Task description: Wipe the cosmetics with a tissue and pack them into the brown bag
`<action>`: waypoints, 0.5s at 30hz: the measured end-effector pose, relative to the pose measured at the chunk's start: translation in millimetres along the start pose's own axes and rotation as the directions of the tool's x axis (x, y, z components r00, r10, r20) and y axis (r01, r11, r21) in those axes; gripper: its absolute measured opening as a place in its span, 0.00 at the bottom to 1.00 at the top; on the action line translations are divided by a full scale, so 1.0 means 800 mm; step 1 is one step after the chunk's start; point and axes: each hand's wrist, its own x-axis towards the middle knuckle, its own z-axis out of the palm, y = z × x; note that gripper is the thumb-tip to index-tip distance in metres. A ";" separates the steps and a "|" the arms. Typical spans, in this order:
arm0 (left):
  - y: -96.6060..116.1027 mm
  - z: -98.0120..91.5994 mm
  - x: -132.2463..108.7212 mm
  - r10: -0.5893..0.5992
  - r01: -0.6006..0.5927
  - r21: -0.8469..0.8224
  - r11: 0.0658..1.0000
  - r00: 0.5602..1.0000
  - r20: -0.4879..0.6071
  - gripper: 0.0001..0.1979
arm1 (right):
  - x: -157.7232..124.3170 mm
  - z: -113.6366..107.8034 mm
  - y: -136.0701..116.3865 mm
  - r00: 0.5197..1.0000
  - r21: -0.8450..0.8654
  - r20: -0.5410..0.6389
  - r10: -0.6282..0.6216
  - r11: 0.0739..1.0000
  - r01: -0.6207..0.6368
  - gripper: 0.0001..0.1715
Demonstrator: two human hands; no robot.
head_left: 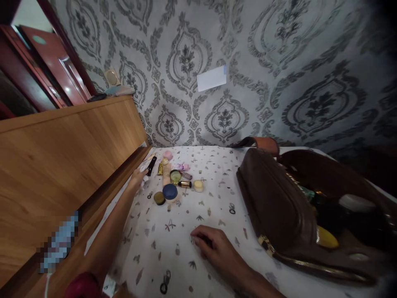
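Observation:
My left hand (135, 180) reaches to the far left of the patterned white sheet. Its fingers are closed at a small pale thing (144, 167) whose kind is unclear, beside a slim black tube (151, 165). To its right lie a gold tube (160, 168), a beige tube (166, 174), a pink rounded item (168, 155), a green-topped round jar (175, 176), a blue-lidded jar (170, 191), an olive lid (159, 198), a black-and-gold tube (185, 184) and a small yellow jar (198, 185). My right hand (217, 246) rests on the sheet, fingers curled, holding nothing.
A brown leather bag (273, 194) stands unzipped on the right, with a yellow item (327, 238) and dark things inside. A wooden board (77, 149) borders the left side. Behind is a patterned wall (186, 103) bearing a white panel (212, 79).

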 end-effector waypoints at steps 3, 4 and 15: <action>0.013 0.005 -0.054 0.043 -0.044 -0.056 0.997 0.999 -0.008 0.23 | 0.000 0.000 0.001 1.000 0.089 -0.007 0.016 0.996 -0.016 0.19; 0.018 0.011 -0.076 0.070 -0.069 -0.071 0.995 0.998 0.009 0.22 | 0.001 0.000 0.000 0.999 0.150 -0.024 0.022 0.989 -0.018 0.24; 0.059 0.121 -0.262 0.422 -0.449 -0.064 0.891 0.768 0.481 0.18 | 0.005 0.000 -0.006 0.940 0.657 -0.279 0.194 0.753 0.040 0.35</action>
